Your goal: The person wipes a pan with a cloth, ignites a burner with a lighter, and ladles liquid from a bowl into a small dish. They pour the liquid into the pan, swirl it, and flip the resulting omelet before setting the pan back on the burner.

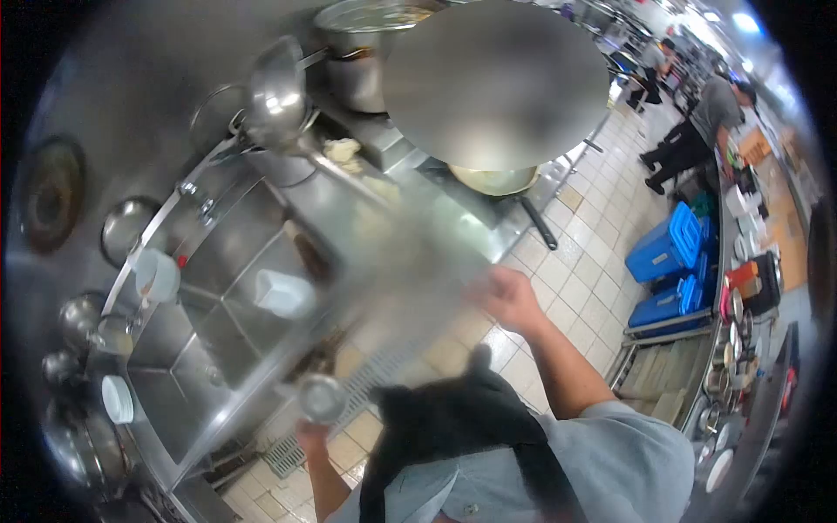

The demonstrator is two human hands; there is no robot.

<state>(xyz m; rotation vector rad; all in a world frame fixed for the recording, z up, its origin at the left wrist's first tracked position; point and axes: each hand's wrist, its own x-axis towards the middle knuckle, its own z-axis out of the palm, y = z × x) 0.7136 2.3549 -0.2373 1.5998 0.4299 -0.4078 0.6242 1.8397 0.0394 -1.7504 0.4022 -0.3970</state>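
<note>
Low in the view, my left hand (311,432) is closed on a small round metal bowl (323,398) beside the sink's front edge. My right hand (509,301) reaches forward over the tiled floor with its fingers curled. A hazy smear covers its fingertips, so whatever it grips cannot be made out. Ahead of it, a pan (493,179) with a black handle (539,224) sits on the metal counter, partly covered by a grey blur. A big ladle-like metal vessel (277,94) with a long handle lies to the left.
Left of me is a steel sink (187,370) with a white container (283,293) on its edge. A large pot (356,78) stands behind. Blue bins (667,248) and a shelf of bowls line the right side. Two people (711,118) work farther off.
</note>
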